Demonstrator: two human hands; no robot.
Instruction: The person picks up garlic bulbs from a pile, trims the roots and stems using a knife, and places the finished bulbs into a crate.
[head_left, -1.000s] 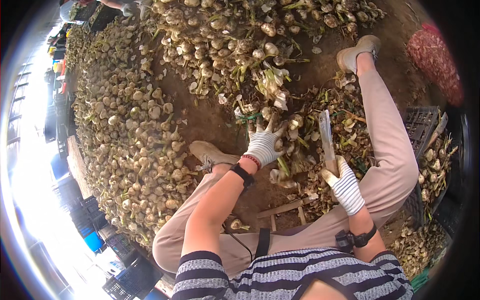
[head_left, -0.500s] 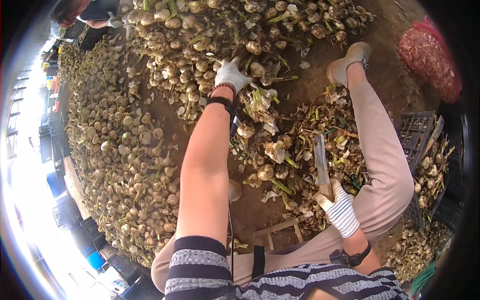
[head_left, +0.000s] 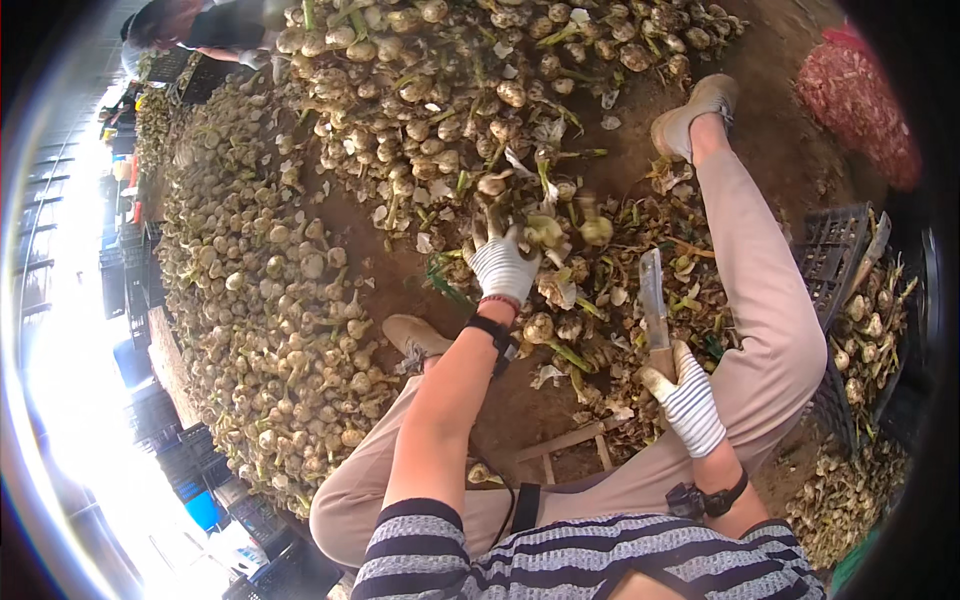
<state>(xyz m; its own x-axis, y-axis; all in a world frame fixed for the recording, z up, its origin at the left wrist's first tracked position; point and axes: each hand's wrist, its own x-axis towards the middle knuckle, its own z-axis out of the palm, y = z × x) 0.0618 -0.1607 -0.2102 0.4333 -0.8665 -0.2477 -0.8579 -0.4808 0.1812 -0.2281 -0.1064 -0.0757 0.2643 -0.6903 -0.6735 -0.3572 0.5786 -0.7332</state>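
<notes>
My left hand (head_left: 503, 268), in a white striped glove, reaches into the garlic between my legs. Its fingers are spread, with a garlic bulb (head_left: 492, 185) just beyond their tips; I see nothing gripped. Beside it, two pale garlic bulbs (head_left: 597, 231) look blurred by motion. My right hand (head_left: 690, 398), gloved the same way, is closed round the wooden handle of a knife (head_left: 653, 300). The broad blade points away from me, above leaves and stalk trimmings (head_left: 630, 275) on the ground.
A large garlic heap (head_left: 270, 300) spreads on the left, and more garlic (head_left: 430, 90) lies ahead. A red mesh sack (head_left: 858, 110) stands far right, near a dark plastic crate (head_left: 830, 255). A wooden frame (head_left: 570, 440) lies before me. Another person (head_left: 215, 28) works at far left.
My left hand has drawn back toward me from the garlic ahead, and bulbs beside it have shifted. My right hand still holds the knife in nearly the same place.
</notes>
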